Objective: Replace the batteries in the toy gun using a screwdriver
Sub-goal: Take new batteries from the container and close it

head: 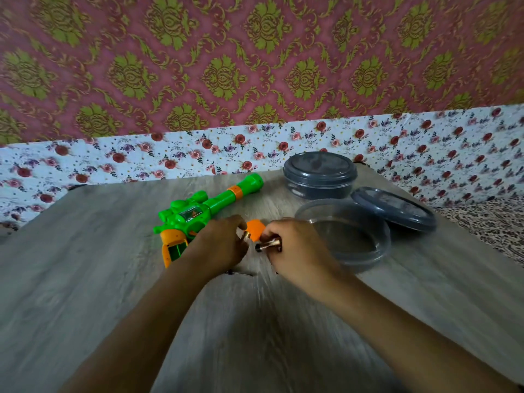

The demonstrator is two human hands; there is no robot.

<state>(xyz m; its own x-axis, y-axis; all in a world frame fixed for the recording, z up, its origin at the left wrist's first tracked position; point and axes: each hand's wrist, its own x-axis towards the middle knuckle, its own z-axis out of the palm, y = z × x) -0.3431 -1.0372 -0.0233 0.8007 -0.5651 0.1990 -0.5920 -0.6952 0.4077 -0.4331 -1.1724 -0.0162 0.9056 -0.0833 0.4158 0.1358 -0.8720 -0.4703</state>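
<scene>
With the green and orange plastic toy gun (pixel 198 211) lying compartment-open on the grey wood-grain desk (pixel 85 279), both hands, left hand (pixel 224 245) and right hand (pixel 295 248), each pinch a small metallic battery (pixel 268 245), seemingly readying them for loading.

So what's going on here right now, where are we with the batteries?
A person works with bare hands at the grey wood-grain table. The right hand holds a cylindrical metallic battery; the left hand pinches another. The green and orange plastic toy gun lies on its side, its grip compartment open, with the orange battery cover off beside it. An open clear round container sits just right of the hands.
</scene>
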